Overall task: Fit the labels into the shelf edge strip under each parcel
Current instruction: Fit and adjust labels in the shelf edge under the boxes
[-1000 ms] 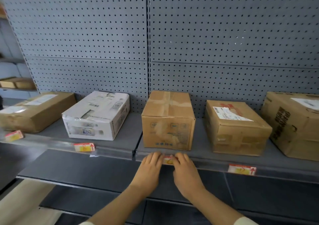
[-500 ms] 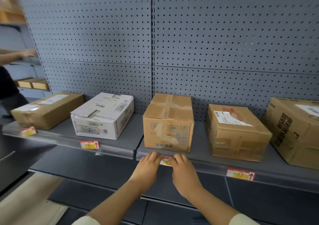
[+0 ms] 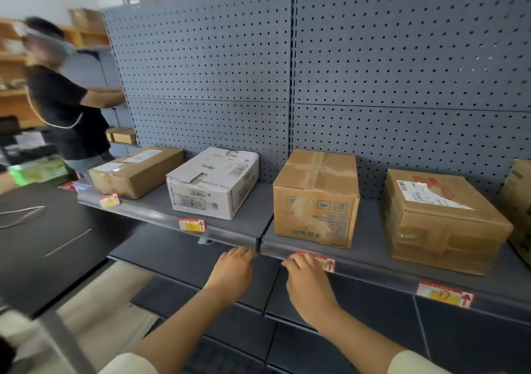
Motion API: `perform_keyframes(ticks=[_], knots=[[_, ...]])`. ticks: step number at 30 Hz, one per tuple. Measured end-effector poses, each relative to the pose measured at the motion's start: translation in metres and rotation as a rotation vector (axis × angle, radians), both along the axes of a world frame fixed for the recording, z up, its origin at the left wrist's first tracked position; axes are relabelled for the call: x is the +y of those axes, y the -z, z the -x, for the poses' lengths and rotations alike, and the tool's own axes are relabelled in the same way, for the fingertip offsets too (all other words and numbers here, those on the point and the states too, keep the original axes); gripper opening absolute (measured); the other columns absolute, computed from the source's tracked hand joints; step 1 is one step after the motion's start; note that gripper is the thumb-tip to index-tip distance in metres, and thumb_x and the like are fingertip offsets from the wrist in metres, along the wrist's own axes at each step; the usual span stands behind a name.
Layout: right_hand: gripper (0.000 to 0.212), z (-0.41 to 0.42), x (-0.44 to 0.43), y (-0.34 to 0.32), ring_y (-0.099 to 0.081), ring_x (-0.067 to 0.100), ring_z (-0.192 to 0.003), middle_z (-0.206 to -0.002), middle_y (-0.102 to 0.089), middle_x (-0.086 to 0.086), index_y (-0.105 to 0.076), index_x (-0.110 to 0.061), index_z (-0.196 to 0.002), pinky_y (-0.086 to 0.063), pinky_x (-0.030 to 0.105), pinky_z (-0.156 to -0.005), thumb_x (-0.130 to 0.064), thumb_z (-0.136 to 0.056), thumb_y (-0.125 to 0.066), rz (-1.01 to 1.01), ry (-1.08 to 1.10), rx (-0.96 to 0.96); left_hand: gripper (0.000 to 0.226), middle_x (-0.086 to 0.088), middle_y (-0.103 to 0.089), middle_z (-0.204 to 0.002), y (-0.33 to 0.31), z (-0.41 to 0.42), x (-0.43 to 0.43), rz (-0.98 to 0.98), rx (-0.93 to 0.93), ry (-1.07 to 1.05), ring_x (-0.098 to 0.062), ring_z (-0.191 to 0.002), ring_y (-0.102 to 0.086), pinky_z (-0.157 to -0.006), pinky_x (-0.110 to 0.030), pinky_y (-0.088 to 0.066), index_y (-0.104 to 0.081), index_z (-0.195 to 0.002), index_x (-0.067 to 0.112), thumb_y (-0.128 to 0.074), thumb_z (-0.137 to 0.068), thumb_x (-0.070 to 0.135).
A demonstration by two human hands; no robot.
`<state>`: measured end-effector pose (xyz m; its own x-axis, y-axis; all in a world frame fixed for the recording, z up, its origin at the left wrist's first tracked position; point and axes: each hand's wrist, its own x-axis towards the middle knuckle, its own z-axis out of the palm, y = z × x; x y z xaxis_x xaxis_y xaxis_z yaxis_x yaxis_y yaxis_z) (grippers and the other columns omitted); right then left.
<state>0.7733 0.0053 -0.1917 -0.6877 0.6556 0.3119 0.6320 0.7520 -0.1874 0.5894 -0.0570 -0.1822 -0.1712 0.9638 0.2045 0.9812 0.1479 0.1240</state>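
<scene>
Several parcels stand on the grey shelf: a flat brown parcel [image 3: 138,171], a white box [image 3: 214,182], a taped brown box [image 3: 316,201] and a brown box with a shipping sticker [image 3: 442,221]. The clear edge strip [image 3: 373,274] carries red-and-yellow labels [image 3: 191,225] [image 3: 444,293]. Another label [image 3: 109,200] sits crooked at the left end. Under the taped box, my right hand [image 3: 307,283] has its fingertips on the left end of a label [image 3: 326,262]. My left hand [image 3: 232,270] rests with curled fingers at the strip's join, holding nothing.
A person in a black shirt [image 3: 66,109] stands at the far left by another shelf. A black tabletop [image 3: 43,235] with wires lies to my left. A lower grey shelf [image 3: 186,258] juts out under my hands. Grey pegboard [image 3: 207,72] backs the parcels.
My left hand has slid left off the label to the strip's join, and the label now shows beside my right fingers. The view has swung left, bringing the other person in.
</scene>
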Motion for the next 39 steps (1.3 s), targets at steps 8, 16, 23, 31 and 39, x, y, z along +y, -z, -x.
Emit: perform_keyframes(ticks=[8, 16, 23, 31, 39], knots=[[0.039, 0.070, -0.007, 0.000, -0.040, 0.021, -0.128, -0.136, -0.051, 0.000, -0.051, -0.016, -0.134, -0.034, 0.033, -0.109, -0.011, -0.097, -0.044, 0.033, -0.075, 0.029, 0.048, 0.001, -0.049, -0.142, -0.004, 0.061, -0.020, -0.005, -0.007, -0.106, -0.023, -0.130, -0.045, -0.103, -0.033, -0.036, -0.046, -0.139, 0.023, -0.043, -0.093, 0.012], [0.039, 0.175, -0.014, 0.005, -0.041, 0.017, -0.127, -0.135, -0.051, -0.002, -0.050, -0.016, -0.134, -0.033, 0.029, -0.109, -0.011, -0.096, -0.043, 0.084, -0.051, 0.048, 0.041, 0.000, -0.054, -0.133, -0.004, 0.162, -0.016, -0.046, -0.042, -0.107, -0.023, -0.123, -0.049, -0.095, -0.032, -0.038, -0.051, -0.134, 0.021, -0.042, -0.095, 0.014], [0.042, 0.266, -0.003, -0.016, -0.044, 0.018, -0.121, -0.132, -0.049, -0.002, -0.050, -0.014, -0.131, -0.043, 0.029, -0.099, -0.007, -0.091, -0.050, 0.054, 0.053, 0.130, 0.042, -0.002, -0.049, -0.135, -0.005, 0.245, 0.001, -0.070, -0.050, 0.035, -0.022, -0.123, -0.047, -0.103, -0.031, -0.039, -0.047, -0.136, 0.019, -0.046, -0.095, 0.013], [0.032, 0.290, -0.008, -0.013, -0.055, 0.023, -0.107, -0.116, -0.058, 0.005, -0.062, -0.009, -0.116, -0.049, 0.032, -0.089, 0.000, -0.085, -0.056, -0.039, 0.153, 0.099, 0.036, 0.000, -0.049, -0.127, 0.001, 0.268, 0.019, -0.105, 0.027, 0.183, -0.021, -0.115, -0.047, -0.094, -0.028, -0.037, -0.050, -0.126, 0.019, -0.047, -0.091, 0.013], [0.038, 0.288, -0.012, -0.012, -0.056, 0.024, -0.110, -0.118, -0.061, 0.004, -0.062, -0.010, -0.119, -0.051, 0.034, -0.094, 0.000, -0.083, -0.059, -0.066, 0.167, 0.040, 0.035, -0.001, -0.048, -0.124, -0.001, 0.269, 0.023, -0.097, 0.074, 0.192, -0.023, -0.113, -0.047, -0.093, -0.029, -0.034, -0.050, -0.124, 0.019, -0.047, -0.091, 0.011]])
